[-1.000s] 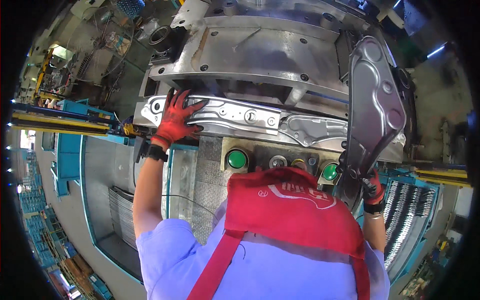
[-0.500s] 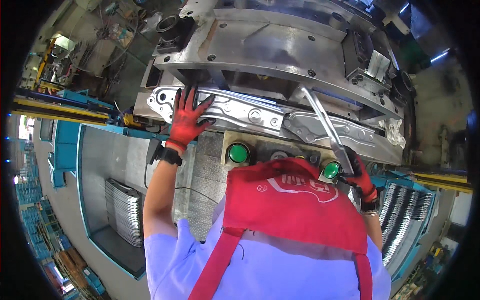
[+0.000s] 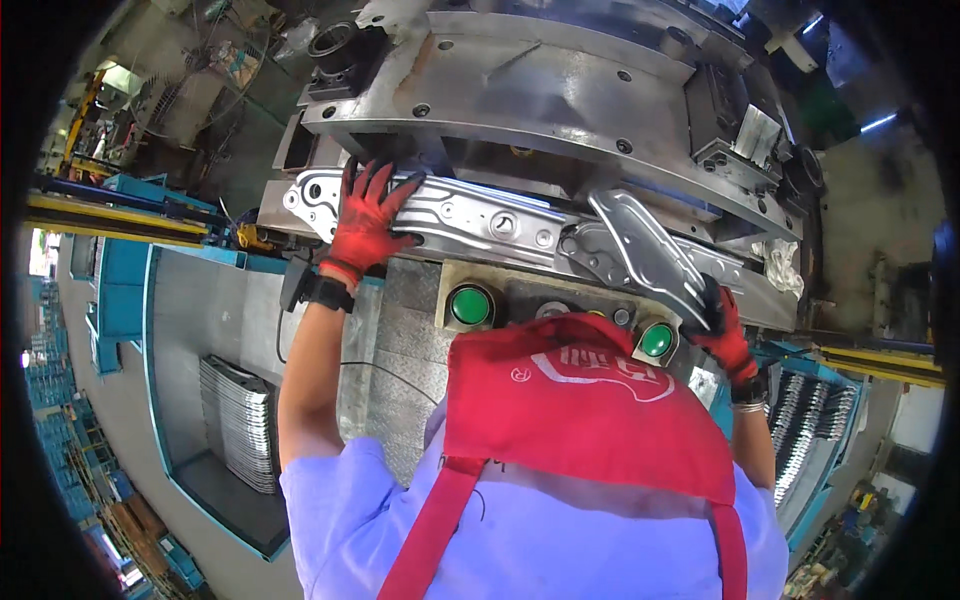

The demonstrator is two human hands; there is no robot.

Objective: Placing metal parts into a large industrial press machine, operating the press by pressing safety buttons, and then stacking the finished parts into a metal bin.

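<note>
My left hand (image 3: 368, 225), in a red glove with dark fingertips, lies with fingers spread on a long stamped metal panel (image 3: 470, 215). That panel has ribs and round holes and rests along the front of the press die (image 3: 530, 90). My right hand (image 3: 724, 338), gloved the same way, grips the near end of a stamped metal part (image 3: 645, 248), tilted with its far end raised. Beneath the held part lies another stamped panel (image 3: 590, 252), partly covered by it. My right fingertips are partly hidden by the part.
A control box between my arms carries two green push buttons, a left button (image 3: 470, 305) and a right button (image 3: 656, 340). A blue-edged bin (image 3: 160, 380) at left holds stacked panels (image 3: 238, 420). More stacked parts (image 3: 810, 420) stand at right. A cable (image 3: 385, 368) runs from my left wrist.
The part in my right hand has turned from nearly edge-on to showing its broad ribbed face. My left hand stays on the long panel, fingers still spread.
</note>
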